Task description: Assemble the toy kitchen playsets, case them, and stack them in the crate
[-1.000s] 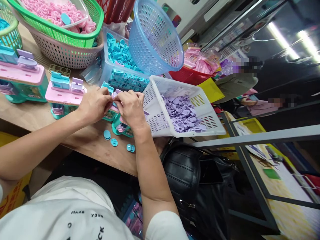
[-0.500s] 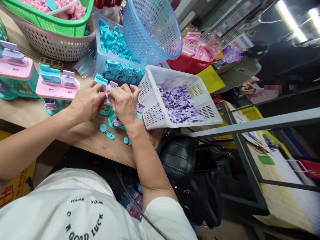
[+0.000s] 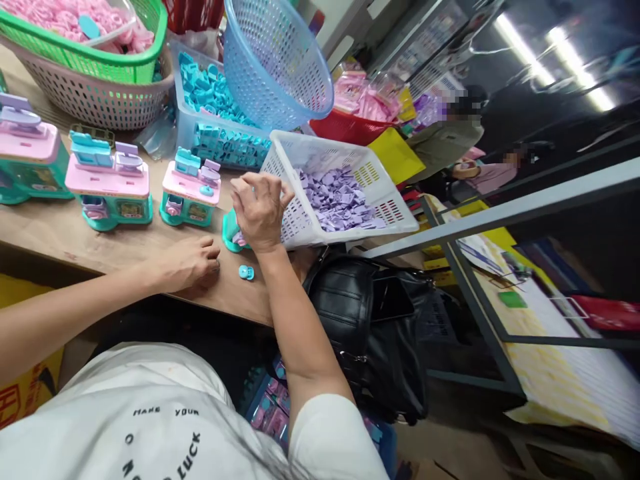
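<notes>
My left hand (image 3: 193, 263) rests low at the table's front edge, fingers curled down and closed; what lies under them is hidden. My right hand (image 3: 263, 213) is bent around the rightmost toy kitchen unit (image 3: 231, 231), covering most of it, with its teal left side showing. Between my hands and nearer the edge lies a small blue round part (image 3: 246, 272). Left of my right hand stands a pink and teal toy kitchen unit (image 3: 191, 193) with a blue piece, a purple piece and a small blue disc on top. A similar, larger-looking unit (image 3: 107, 180) stands further left.
Behind the units are a clear bin (image 3: 225, 148) of blue parts and a tilted blue basket (image 3: 280, 67). A white basket (image 3: 295, 230) of purple parts stands right. Green (image 3: 145, 67) and beige (image 3: 100, 107) baskets are stacked left. A black bag (image 3: 345, 300) hangs beside the table.
Both hands have left the middle toy unit, which now carries a blue disc. My left hand moved down over where loose discs lay; my right moved over the rightmost unit. The view shifted slightly.
</notes>
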Motion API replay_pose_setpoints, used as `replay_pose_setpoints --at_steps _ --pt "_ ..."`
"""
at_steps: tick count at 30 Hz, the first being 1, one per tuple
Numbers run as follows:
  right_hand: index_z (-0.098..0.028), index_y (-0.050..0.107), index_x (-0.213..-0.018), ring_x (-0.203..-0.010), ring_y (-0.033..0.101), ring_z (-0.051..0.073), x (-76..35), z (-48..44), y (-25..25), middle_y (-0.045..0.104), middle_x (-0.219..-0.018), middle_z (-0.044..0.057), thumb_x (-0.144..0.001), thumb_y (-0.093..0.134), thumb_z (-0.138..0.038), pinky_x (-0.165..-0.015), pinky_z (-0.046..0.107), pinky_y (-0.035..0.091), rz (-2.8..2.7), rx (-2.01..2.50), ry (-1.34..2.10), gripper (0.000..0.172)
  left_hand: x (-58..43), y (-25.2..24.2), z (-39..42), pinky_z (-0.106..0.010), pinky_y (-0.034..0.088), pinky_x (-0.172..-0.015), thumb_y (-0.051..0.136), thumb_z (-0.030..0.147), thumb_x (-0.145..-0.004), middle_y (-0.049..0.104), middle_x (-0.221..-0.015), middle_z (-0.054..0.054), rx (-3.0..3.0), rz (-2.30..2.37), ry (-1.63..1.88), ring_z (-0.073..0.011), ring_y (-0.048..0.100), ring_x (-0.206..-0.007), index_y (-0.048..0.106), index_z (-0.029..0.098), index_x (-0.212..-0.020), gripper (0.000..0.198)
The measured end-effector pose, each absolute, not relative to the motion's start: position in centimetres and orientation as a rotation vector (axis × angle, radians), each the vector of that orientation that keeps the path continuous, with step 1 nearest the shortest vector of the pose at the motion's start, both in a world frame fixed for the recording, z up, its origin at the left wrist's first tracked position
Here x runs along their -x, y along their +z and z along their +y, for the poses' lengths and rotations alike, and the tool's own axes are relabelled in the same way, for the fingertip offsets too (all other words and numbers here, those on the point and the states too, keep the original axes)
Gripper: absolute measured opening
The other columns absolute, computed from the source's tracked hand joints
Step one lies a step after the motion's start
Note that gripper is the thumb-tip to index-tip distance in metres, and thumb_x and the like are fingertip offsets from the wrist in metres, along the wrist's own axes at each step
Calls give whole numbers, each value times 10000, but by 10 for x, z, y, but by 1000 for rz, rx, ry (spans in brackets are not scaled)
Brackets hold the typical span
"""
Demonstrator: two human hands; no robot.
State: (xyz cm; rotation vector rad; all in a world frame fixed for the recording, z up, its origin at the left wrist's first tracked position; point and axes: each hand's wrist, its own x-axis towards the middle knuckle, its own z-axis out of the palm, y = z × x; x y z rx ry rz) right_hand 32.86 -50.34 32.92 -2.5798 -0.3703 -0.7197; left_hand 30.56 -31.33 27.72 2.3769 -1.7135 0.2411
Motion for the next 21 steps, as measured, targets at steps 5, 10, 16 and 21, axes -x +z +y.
replay_pose_setpoints --at_steps 5,10,16,21 --pt "-229 707 -938 -903 657 228 -276 -503 316 690 -913 88 -1027 484 -326 -851 383 554 -378 2296 -797 258 -305 279 -309 -342 462 -701 583 208 -929 635 -794 -84 -2364 -1505 323 -215 565 -769 653 169 -789 162" --pt "-246 725 -1061 -912 713 210 -243 -486 294 735 -1004 85 -995 574 -299 -763 331 621 -318 2135 -622 174 -305 291 -310 -270 507 -661 600 292 -901 699 -816 -57 -2067 -845 170 -167 629 -738 697 160 -906 164" --pt "-210 735 -1172 -1069 722 216 -276 -470 310 758 -1151 110 -993 594 -321 -904 341 623 -366 2081 -642 253 -313 317 -316 -263 533 -659 669 479 -844 769 -873 -83 -1713 -364 30 -181 686 -750 746 134 -897 358" --pt "-204 745 -1173 -1040 720 220 -324 -465 318 776 -1142 101 -998 540 -241 -941 387 597 -372 2139 -704 272 -328 331 -304 -311 557 -772 534 371 -938 760 -966 -100 -1917 -481 373 -208 693 -866 745 136 -1020 326"
